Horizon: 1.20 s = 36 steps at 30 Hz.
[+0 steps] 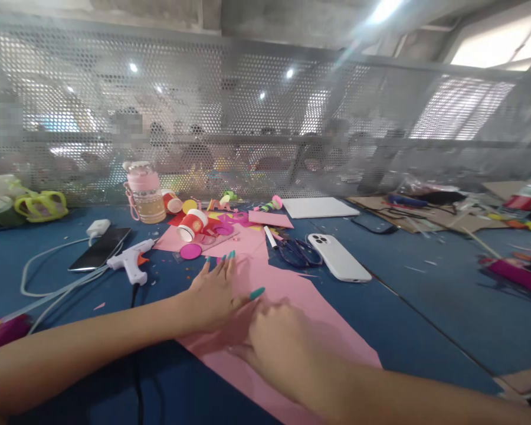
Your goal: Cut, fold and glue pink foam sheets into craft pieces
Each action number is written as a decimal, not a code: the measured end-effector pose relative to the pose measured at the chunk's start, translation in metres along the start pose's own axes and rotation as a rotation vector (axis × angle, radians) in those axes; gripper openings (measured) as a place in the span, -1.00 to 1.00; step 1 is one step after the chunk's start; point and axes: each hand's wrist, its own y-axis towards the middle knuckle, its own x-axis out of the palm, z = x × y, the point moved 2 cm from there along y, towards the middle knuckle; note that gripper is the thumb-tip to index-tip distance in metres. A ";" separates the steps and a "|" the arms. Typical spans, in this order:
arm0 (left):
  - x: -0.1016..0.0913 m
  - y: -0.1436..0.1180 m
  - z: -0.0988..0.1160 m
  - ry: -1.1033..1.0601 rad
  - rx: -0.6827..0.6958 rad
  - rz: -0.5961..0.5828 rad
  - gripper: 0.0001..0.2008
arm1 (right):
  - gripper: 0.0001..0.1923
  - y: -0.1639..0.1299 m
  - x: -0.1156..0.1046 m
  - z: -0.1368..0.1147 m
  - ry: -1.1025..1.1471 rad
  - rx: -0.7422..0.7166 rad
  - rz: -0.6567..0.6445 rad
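Observation:
A large pink paper sheet (318, 313) lies on the blue table (425, 307) in front of me. My left hand (215, 292) rests flat on the sheet's left part, fingers spread, nails painted teal. My right hand (278, 345) presses down on the same sheet just to the right, fingers bent against the paper beside the left thumb. Neither hand lifts anything.
A white glue gun (130, 262) and a dark phone (100, 249) lie to the left with white cables. Scissors (298, 251) and a white phone (338, 257) lie right of the sheet. Paper scraps, a red cup (192, 224) and a pink bottle (144, 192) stand behind. A mesh fence (265, 112) closes the back.

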 end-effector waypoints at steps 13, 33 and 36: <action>0.012 0.026 -0.045 -0.077 -0.129 -0.006 -0.57 | -0.72 0.040 0.012 0.070 0.346 -0.138 0.410; 0.022 0.042 -0.074 -0.037 0.018 0.379 -0.58 | -0.35 -0.005 0.017 0.010 0.606 -0.459 0.084; 0.017 0.040 -0.072 -0.106 -0.016 0.385 -0.54 | -0.65 0.022 0.010 0.038 0.713 -0.147 0.305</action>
